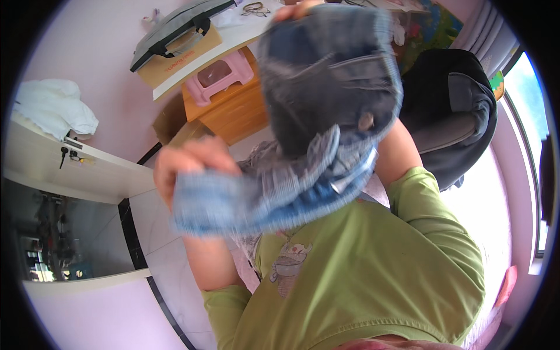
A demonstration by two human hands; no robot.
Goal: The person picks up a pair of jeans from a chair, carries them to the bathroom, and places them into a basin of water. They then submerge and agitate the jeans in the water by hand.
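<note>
A blue denim garment (323,96) is held up in front of my chest, blurred by motion. Its dark face shows seams and a round metal button (366,121). My left hand (190,164) grips a pale blue denim edge at the left, with the fingers over the top and the thumb side hidden. At the upper edge my right hand (297,11) holds the cloth; only a few fingers show, and the rest of that hand is behind the denim. Folds of the garment hang between both hands, above my green shirt (358,271).
A white shelf (210,61) carries a cardboard box (177,61) and a grey bag (175,33). Below is a pink plastic stool (221,76) on an orange wooden cabinet (238,118). Black cloth (442,118) is heaped at right near the window (529,131). A white door (109,168) with keys stands left.
</note>
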